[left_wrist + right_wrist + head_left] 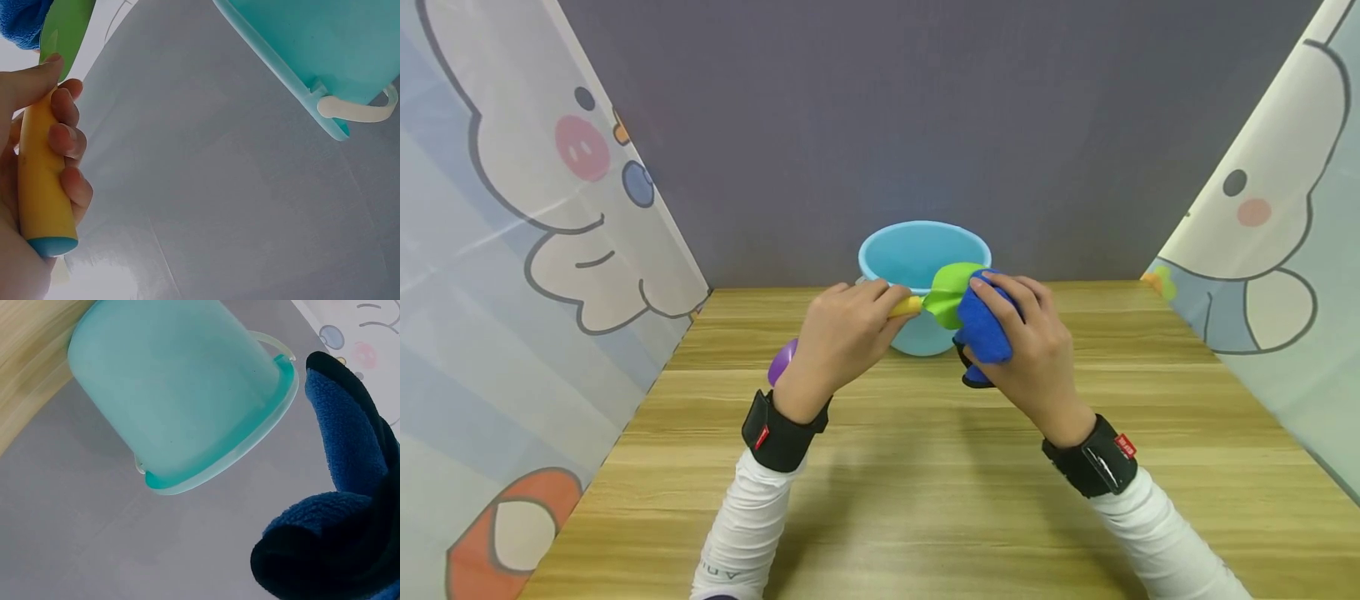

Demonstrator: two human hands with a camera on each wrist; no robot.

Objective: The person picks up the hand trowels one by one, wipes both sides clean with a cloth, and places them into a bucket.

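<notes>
My left hand (846,333) grips the yellow handle (44,175) of a toy shovel, its fingers wrapped round it and the thumb lying near the neck. The shovel's green blade (950,292) points right. Against that blade my right hand (1030,350) holds a bunched blue cloth (985,327) with black edging. Folds of the cloth (347,434) hang in the right wrist view, where the hand itself is out of sight. Just behind the shovel stands a light blue bucket (922,340), upright, partly covered by the hands and blade in the head view.
A purple rounded object (782,362) sits on the wooden table (895,500) beside my left wrist, partly hidden by it. The bucket has a pale handle (356,110). A grey panel (925,117) rises behind, with cartoon-printed sheets (1262,208) on both sides.
</notes>
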